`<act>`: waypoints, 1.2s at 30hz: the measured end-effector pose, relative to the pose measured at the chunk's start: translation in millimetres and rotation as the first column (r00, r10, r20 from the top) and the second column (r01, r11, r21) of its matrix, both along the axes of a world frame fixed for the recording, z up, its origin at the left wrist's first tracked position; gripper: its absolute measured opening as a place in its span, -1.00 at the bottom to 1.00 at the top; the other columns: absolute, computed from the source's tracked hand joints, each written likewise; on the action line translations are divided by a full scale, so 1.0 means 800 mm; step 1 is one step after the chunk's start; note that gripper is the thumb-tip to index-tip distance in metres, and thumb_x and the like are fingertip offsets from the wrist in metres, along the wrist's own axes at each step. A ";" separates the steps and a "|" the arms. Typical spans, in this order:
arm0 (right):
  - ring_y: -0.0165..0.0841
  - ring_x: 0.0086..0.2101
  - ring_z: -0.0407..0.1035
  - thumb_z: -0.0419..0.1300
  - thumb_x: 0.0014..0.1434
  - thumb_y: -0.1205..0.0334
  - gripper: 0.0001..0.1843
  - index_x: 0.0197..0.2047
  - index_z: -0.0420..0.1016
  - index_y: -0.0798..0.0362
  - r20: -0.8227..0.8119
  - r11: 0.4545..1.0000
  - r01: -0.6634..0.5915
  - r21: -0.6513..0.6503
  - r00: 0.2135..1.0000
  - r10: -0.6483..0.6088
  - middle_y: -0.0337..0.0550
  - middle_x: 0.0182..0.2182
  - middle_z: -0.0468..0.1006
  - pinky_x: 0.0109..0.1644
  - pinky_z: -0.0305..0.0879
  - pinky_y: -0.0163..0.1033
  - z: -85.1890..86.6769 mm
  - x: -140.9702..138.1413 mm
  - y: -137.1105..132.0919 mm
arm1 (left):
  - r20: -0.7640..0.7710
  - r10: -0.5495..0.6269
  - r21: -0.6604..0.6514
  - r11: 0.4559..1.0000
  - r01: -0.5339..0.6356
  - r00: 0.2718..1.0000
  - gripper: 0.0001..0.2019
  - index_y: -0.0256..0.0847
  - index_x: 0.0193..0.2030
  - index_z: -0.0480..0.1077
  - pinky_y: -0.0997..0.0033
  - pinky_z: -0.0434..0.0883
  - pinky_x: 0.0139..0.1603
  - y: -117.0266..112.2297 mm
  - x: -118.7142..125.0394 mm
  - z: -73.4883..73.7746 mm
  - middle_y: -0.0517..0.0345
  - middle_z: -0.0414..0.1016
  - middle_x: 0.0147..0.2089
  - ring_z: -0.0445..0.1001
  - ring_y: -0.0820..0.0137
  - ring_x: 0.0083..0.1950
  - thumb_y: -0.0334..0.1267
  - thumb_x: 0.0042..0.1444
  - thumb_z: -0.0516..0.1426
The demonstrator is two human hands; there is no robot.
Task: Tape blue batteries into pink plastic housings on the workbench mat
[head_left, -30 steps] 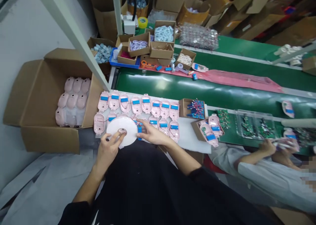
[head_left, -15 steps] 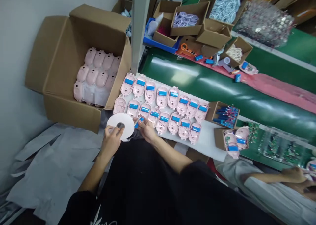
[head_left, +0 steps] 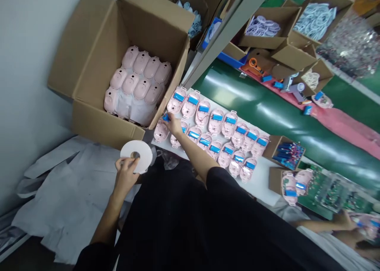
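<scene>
From the head camera, a pale worktop [head_left: 263, 186] runs alongside a green belt [head_left: 222, 84], with a grey wall [head_left: 32, 45] off past the left fingers. I count sixteen pink shells [head_left: 229, 125] on it, two rows of eight, most stretching away to the right of the right fingers. Nine more show in the carton [head_left: 103, 124] beyond both hands, and two sit in a small box [head_left: 276, 180] well to the right. The right hand [head_left: 174, 126] has its fingers pinched on one blue pack [head_left: 165, 117], which juts from the tips above the nearer row's end shell [head_left: 161, 133]; whether they touch I can't tell. The left hand [head_left: 126, 178] grips one white roll [head_left: 144, 154], fingers curled round its near edge and up to the central hole. Far right, a co-worker's hand [head_left: 342, 221] is blurred.
</scene>
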State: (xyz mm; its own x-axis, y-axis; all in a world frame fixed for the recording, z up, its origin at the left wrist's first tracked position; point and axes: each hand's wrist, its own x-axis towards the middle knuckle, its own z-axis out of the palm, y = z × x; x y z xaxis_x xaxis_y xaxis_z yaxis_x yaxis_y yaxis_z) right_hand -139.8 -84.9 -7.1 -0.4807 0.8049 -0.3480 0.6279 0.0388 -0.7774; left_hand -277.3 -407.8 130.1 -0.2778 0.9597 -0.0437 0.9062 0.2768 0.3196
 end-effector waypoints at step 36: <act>-0.19 -0.04 0.54 0.58 -0.07 -0.20 -0.17 0.17 0.55 0.05 -0.547 0.834 0.074 -0.547 0.723 -0.423 -0.06 -0.02 0.65 0.11 0.43 -0.12 0.137 0.213 -0.149 | 0.212 -0.334 0.317 0.912 0.258 0.918 -0.35 -0.21 0.47 0.18 -0.29 0.29 0.34 0.216 0.167 -0.019 -0.32 0.32 0.29 0.30 -0.11 0.33 -0.29 0.24 0.18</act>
State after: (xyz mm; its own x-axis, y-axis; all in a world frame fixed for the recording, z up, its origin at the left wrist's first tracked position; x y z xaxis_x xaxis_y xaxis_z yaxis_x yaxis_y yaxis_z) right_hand 30.2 -204.2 102.8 -0.5269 0.7510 -0.3979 -0.0777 -0.5088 -0.8574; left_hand -143.6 -235.0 115.0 0.0060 0.9787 0.2052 0.8079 -0.1257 0.5757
